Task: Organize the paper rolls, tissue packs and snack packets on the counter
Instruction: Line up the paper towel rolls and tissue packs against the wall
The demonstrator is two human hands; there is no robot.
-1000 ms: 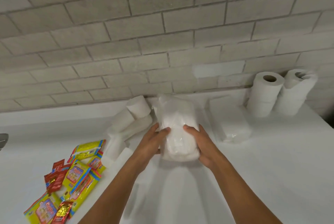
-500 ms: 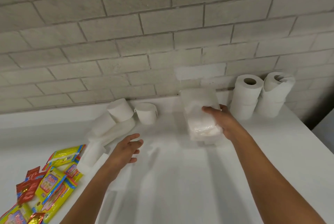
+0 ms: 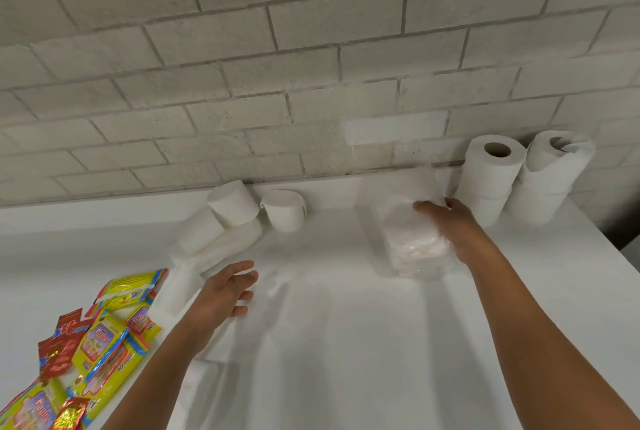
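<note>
Running along the brick wall (image 3: pixel 277 48), the white table (image 3: pixel 346 343) ends at a right edge that slants past the stacked rolls; a broad bare stretch lies between the two forearms.

Right hand (image 3: pixel 453 225): fingers curled over the top and side of a clear-wrapped tissue pack (image 3: pixel 412 249), which sits on the table near the wall, just left of the upright toilet rolls.

Left hand (image 3: pixel 225 291): spread and relaxed, holding nothing, above the table beside the fallen rolls.

Toilet rolls, upright (image 3: pixel 488 176): stacked against the wall at the far right; beside them a second stack (image 3: pixel 550 176) whose top roll is crumpled.

Paper rolls, loose (image 3: pixel 221 228): a tumbled heap left of centre, some lying, one tilted on the others; one small roll (image 3: pixel 284 209) stands apart just to the right.

Snack packets (image 3: pixel 104 343): yellow and red, piled overlapping at the lower left, touching the lowest paper roll.
</note>
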